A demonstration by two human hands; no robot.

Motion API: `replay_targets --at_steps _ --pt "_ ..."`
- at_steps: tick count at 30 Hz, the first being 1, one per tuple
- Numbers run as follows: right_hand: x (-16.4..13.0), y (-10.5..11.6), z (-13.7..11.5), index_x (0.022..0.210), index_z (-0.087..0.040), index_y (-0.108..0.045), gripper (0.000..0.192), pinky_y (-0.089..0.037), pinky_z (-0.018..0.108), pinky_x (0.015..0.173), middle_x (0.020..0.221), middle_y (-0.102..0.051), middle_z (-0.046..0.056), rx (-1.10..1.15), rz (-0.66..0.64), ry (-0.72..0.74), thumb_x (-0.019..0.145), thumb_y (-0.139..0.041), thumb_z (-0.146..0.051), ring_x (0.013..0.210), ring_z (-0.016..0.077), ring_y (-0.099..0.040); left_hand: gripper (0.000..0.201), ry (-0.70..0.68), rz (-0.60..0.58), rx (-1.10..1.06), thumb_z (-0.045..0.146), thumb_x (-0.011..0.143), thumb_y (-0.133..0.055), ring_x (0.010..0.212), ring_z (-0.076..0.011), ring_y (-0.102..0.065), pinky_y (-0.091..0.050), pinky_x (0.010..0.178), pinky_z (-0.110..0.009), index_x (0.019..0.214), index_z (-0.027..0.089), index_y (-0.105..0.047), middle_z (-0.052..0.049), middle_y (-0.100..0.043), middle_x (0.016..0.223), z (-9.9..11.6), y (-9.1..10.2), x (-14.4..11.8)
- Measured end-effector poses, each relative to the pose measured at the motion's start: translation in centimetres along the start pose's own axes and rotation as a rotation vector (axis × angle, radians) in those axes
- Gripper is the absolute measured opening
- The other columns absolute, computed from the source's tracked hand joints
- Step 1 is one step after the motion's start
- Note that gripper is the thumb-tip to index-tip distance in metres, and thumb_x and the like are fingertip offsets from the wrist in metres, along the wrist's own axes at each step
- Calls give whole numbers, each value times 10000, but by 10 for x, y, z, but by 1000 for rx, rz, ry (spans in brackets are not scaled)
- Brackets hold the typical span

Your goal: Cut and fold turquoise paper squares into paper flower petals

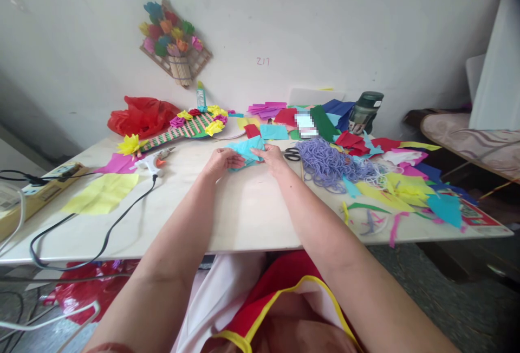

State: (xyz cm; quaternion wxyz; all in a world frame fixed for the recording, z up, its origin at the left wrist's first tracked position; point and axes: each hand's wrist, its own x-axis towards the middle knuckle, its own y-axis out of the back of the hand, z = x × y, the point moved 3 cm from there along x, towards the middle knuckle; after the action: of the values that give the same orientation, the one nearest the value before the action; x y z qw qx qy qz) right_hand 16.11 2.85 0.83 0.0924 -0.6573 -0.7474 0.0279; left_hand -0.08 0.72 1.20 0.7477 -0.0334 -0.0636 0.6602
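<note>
The table [244,217] stands against the far wall [325,28]. Both hands, left hand [219,161] and right hand [273,158], meet at a folded paper piece [246,152] near the table's middle. Scissors [292,154] lie just right of the right hand; a heap of cord [329,164] lies further right. A glue gun [156,161] lies left of the hands, its cable [101,234] running toward the near left edge. A power strip [44,180] sits at the far left. A bottle [365,112] stands far right, near the wall. A flower plaque [174,44] hangs on the wall.
</note>
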Motion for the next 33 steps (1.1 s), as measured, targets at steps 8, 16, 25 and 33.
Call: replay_targets --at_steps 8,16,25,33 --pt "2 1 1 717 -133 -638 376 -482 258 518 627 -653 30 -17 -9 -22 490 -765 -404 621 164 -618 186 -59 -35 24 267 602 -630 578 -198 -641 -502 581 -306 627 84 -602 -112 -676 672 -2 2 3" --pt "0 1 0 724 -143 -639 359 -467 239 491 558 -631 9 -11 -36 -42 510 -762 -403 556 153 -620 153 -105 -85 -3 241 604 -631 617 -202 -648 -510 637 -331 622 111 -552 -101 -679 681 -2 1 3" --pt "-1 -1 -2 712 -139 -639 393 -458 223 491 552 -629 0 -19 -24 -19 469 -766 -421 573 142 -612 231 -89 -134 -24 313 620 -647 635 -209 -649 -509 642 -342 682 112 -552 -102 -673 694 -1 -1 2" --pt "-2 -3 0 664 -147 -632 362 -462 249 505 563 -606 -2 -82 -38 18 466 -761 -421 598 156 -591 402 -123 -45 157 439 540 -739 538 -137 -590 -493 581 -275 749 114 -626 -38 -634 633 -1 -5 2"
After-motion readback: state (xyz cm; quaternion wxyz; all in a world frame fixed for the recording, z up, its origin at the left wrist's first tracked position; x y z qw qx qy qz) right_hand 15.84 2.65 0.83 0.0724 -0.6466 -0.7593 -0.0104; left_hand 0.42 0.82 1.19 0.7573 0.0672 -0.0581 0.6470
